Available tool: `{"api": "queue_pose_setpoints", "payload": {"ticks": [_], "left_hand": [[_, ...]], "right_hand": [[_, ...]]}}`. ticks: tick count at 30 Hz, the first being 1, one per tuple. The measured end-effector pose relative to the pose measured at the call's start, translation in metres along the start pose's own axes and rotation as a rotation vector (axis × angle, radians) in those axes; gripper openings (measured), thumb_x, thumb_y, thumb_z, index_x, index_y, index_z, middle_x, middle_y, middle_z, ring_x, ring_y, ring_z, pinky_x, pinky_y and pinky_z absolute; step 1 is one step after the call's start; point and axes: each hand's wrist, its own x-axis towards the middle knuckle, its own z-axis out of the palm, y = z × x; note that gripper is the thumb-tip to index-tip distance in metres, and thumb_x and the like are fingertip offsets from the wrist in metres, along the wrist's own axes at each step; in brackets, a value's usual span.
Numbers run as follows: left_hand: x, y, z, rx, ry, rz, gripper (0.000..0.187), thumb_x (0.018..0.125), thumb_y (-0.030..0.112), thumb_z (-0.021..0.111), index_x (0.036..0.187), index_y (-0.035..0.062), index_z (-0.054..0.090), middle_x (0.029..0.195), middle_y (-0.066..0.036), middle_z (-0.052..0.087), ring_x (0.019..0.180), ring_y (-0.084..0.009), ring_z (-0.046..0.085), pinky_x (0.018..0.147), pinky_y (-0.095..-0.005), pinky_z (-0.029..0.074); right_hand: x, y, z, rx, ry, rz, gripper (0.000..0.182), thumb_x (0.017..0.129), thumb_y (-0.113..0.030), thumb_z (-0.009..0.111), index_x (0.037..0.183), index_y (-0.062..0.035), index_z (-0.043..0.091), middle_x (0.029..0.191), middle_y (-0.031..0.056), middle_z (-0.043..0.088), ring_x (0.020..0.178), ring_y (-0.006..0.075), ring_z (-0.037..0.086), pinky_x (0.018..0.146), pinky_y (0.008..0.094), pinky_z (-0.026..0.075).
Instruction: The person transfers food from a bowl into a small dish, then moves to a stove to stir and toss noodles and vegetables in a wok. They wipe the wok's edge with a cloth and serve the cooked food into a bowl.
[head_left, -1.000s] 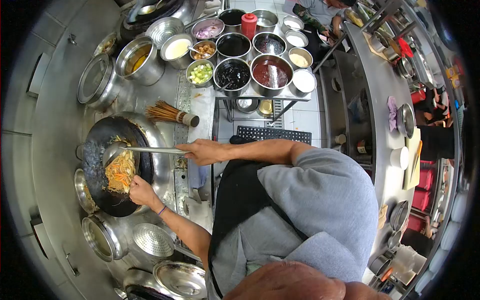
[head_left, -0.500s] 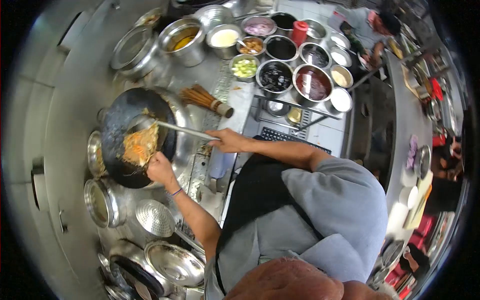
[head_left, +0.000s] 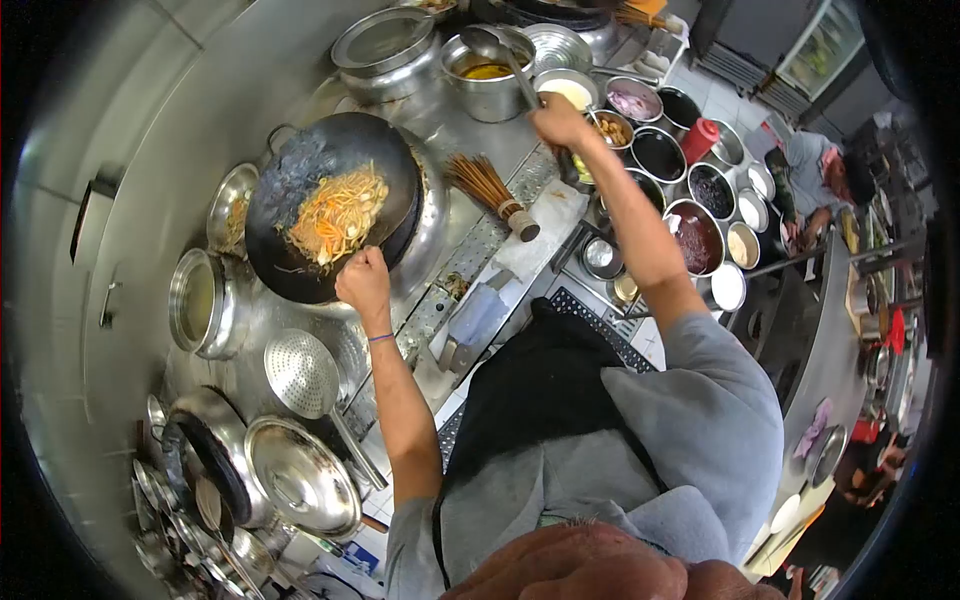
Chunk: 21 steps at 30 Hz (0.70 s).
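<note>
Gripping ladle (head_left: 519,72) with right hand (head_left: 562,120), its bowl above oil pot (head_left: 488,102) just past that fist. Clenched at wok (head_left: 285,175) rim with left hand (head_left: 363,282); exact hold hidden. Noodles (head_left: 340,212) inside, just beyond left fist. Bamboo brush (head_left: 490,192) between grips.

Steel cooktop (head_left: 480,140) on my feed | I see on it a covered pot (head_left: 385,50), a pot of yellow liquid (head_left: 488,97), an open pot (head_left: 231,300), a bamboo brush (head_left: 487,190) | tiled floor (head_left: 712,92): black perforated mat (head_left: 595,318)
</note>
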Motion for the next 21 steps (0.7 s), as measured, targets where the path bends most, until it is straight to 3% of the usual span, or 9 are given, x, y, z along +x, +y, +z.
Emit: {"api": "queue_pose_setpoints", "payload": {"ticks": [3, 4, 6, 7, 10, 12, 13, 16, 21], "left_hand": [[-0.001, 0.003, -0.002, 0.010, 0.014, 0.007, 0.035, 0.086, 0.031, 0.057, 0.063, 0.0072, 0.069, 0.066, -0.019, 0.065, 0.057, -0.0406, 0.063, 0.056, -0.0500, 0.050], [-0.001, 0.000, -0.002, -0.019, -0.026, 0.024, 0.033, 0.086, 0.031, 0.057, 0.066, 0.0083, 0.070, 0.066, -0.018, 0.065, 0.057, -0.0400, 0.063, 0.056, -0.0494, 0.050], [-0.001, 0.002, -0.006, -0.051, -0.010, 0.019, 0.029, 0.084, 0.029, 0.059, 0.066, 0.0100, 0.071, 0.066, -0.017, 0.065, 0.058, -0.0383, 0.064, 0.055, -0.0470, 0.050], [-0.001, 0.003, -0.006, -0.033, -0.019, -0.013, 0.028, 0.083, 0.028, 0.060, 0.064, 0.0103, 0.070, 0.066, -0.016, 0.065, 0.058, -0.0374, 0.065, 0.055, -0.0466, 0.051], [-0.001, 0.000, 0.001, -0.078, 0.009, -0.076, 0.027, 0.081, 0.029, 0.061, 0.062, 0.0109, 0.069, 0.066, -0.015, 0.066, 0.059, -0.0363, 0.065, 0.056, -0.0466, 0.052], [-0.001, 0.001, -0.002, -0.094, 0.006, -0.070, 0.029, 0.081, 0.030, 0.062, 0.062, 0.0103, 0.070, 0.066, -0.015, 0.066, 0.058, -0.0369, 0.065, 0.056, -0.0466, 0.052], [-0.001, 0.001, -0.003, -0.095, -0.011, -0.076, 0.030, 0.081, 0.031, 0.062, 0.062, 0.0100, 0.070, 0.066, -0.015, 0.066, 0.058, -0.0371, 0.065, 0.056, -0.0468, 0.052], [0.000, 0.002, -0.005, -0.134, -0.028, -0.101, 0.037, 0.085, 0.033, 0.059, 0.062, 0.0061, 0.069, 0.063, -0.019, 0.064, 0.059, -0.0396, 0.065, 0.058, -0.0494, 0.052], [0.001, 0.001, -0.008, -0.125, -0.070, -0.110, 0.037, 0.086, 0.035, 0.060, 0.064, 0.0071, 0.071, 0.064, -0.019, 0.065, 0.060, -0.0392, 0.066, 0.060, -0.0490, 0.053]], "right_hand": [[0.055, 0.024, -0.014, -0.212, -0.083, -0.053, 0.029, 0.070, -0.018, 0.059, 0.077, 0.0087, 0.066, 0.068, 0.0181, 0.067, 0.060, 0.0282, 0.066, 0.056, 0.0416, 0.051], [0.049, 0.020, -0.013, -0.259, -0.109, -0.016, 0.028, 0.078, -0.016, 0.061, 0.098, 0.0035, 0.066, 0.059, 0.0066, 0.058, 0.046, 0.0155, 0.053, 0.042, 0.0330, 0.041], [0.045, 0.054, 0.013, -0.531, 0.171, -0.358, 0.045, 0.075, -0.012, 0.057, 0.115, 0.0081, 0.063, 0.093, 0.0283, 0.069, 0.087, 0.0402, 0.069, 0.077, 0.0458, 0.053], [0.013, 0.033, 0.019, -0.608, 0.127, -0.300, 0.051, 0.077, -0.010, 0.056, 0.125, 0.0057, 0.058, 0.109, 0.0346, 0.064, 0.107, 0.0478, 0.062, 0.092, 0.0502, 0.049], [-0.068, -0.009, 0.031, -0.397, 0.146, -0.368, 0.058, 0.083, -0.011, 0.064, 0.136, 0.0086, 0.050, 0.113, 0.0347, 0.063, 0.113, 0.0441, 0.062, 0.095, 0.0441, 0.049], [-0.088, -0.012, 0.027, -0.100, -0.079, -0.388, 0.056, 0.088, -0.008, 0.064, 0.140, 0.0066, 0.047, 0.090, 0.0184, 0.068, 0.071, 0.0234, 0.066, 0.062, 0.0326, 0.050], [-0.114, -0.049, 0.024, 0.105, -0.279, -0.152, 0.055, 0.090, -0.006, 0.062, 0.141, 0.0054, 0.047, 0.079, 0.0103, 0.067, 0.056, 0.0143, 0.060, 0.049, 0.0274, 0.046], [-0.131, -0.076, 0.045, 0.257, -0.442, -0.087, 0.055, 0.091, -0.003, 0.061, 0.143, 0.0036, 0.046, 0.069, -0.0012, 0.055, 0.045, 0.0046, 0.043, 0.039, 0.0225, 0.031], [-0.135, -0.086, 0.097, 0.360, -0.624, -0.121, 0.058, 0.090, -0.006, 0.063, 0.144, 0.0053, 0.043, 0.064, -0.0006, 0.053, 0.045, 0.0073, 0.047, 0.038, 0.0249, 0.035]]}}
